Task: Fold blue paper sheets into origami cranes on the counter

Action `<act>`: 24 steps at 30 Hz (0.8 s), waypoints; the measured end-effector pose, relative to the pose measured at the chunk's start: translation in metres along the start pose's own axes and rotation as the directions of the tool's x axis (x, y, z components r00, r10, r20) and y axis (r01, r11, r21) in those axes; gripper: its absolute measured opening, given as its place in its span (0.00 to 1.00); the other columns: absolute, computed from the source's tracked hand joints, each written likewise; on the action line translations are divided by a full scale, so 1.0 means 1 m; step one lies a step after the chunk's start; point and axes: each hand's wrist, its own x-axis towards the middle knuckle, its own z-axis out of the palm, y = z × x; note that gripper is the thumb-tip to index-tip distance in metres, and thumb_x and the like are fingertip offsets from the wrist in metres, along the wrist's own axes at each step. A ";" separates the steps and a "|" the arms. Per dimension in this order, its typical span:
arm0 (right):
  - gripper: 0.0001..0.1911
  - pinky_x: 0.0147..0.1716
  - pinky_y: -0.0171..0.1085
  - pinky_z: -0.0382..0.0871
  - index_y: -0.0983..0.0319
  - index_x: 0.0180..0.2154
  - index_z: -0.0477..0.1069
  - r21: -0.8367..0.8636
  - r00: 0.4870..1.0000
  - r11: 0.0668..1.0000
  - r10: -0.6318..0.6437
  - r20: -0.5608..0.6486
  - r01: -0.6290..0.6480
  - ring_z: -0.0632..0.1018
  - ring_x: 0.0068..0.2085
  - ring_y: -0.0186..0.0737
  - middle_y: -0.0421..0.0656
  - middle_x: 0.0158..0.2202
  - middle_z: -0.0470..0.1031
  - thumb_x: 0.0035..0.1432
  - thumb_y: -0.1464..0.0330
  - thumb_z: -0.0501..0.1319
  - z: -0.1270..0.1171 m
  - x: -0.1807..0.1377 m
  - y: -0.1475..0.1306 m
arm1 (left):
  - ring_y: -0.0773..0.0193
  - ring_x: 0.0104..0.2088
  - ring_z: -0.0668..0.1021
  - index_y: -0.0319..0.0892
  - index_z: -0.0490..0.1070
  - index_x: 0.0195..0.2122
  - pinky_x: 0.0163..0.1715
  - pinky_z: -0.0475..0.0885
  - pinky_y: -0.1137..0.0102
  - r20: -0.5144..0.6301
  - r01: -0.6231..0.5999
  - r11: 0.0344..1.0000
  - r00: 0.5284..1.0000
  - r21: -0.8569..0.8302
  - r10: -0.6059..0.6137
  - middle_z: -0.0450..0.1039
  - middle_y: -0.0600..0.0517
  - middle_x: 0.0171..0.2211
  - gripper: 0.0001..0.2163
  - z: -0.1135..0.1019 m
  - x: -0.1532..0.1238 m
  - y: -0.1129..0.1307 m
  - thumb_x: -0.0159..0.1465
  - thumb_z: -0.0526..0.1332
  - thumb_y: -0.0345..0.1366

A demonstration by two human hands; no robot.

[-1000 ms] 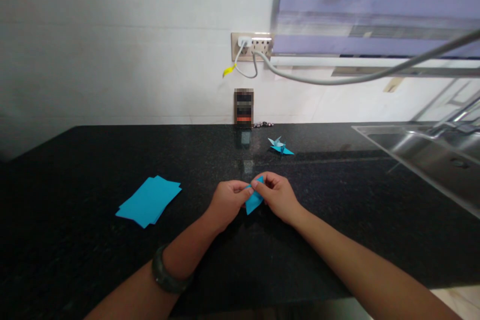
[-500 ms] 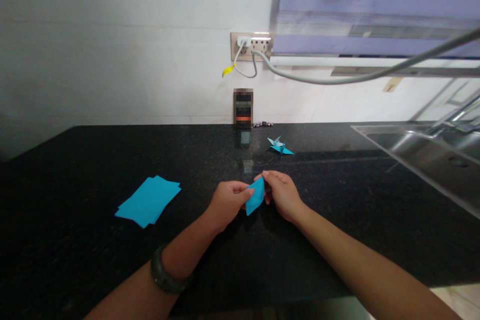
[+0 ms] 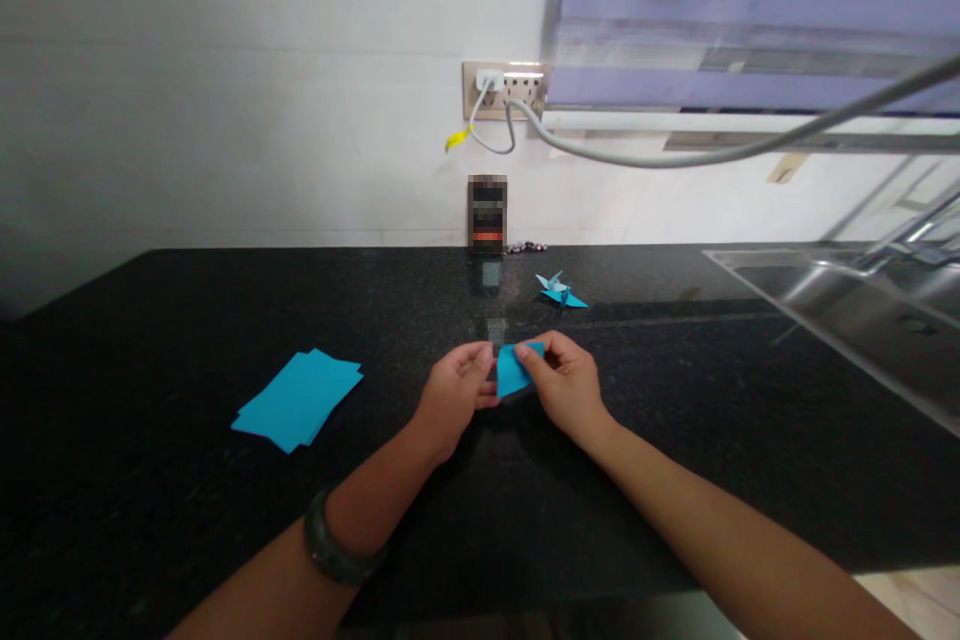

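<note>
A small folded piece of blue paper [image 3: 514,372] is between my hands, just above the dark counter. My right hand [image 3: 570,382] is closed on its right part, with the thumb lying across the front. At the paper's left edge is my left hand [image 3: 454,395]; its thumb is off the paper and its fingers are apart. The lower fingertips of that hand reach the paper's lower left corner, and whether they press on it is hard to tell. A stack of blue paper sheets [image 3: 298,400] lies to the left. Folded blue paper cranes [image 3: 561,292] rest behind my right hand.
A black granite counter [image 3: 187,310] runs along a white wall. Against the wall stands a blurred dark box [image 3: 487,213] beside a beaded string [image 3: 527,247]. A steel sink [image 3: 847,310] is at the right. A grey cable [image 3: 645,161] hangs from the wall socket [image 3: 517,92].
The folded paper has turned and moved slightly up and right. My left thumb has come off it, while my right thumb now lies across its front.
</note>
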 end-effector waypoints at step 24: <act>0.06 0.18 0.29 0.63 0.63 0.24 0.63 0.048 0.823 0.918 0.328 0.464 -0.393 0.70 0.19 0.30 0.37 0.18 0.68 0.47 0.66 0.58 0.010 -0.008 -0.009 | 0.66 0.25 0.74 0.37 0.71 0.29 0.26 0.68 0.72 0.058 -0.270 0.943 0.963 0.193 0.264 0.73 0.52 0.24 0.07 -0.008 0.004 -0.006 0.54 0.60 0.36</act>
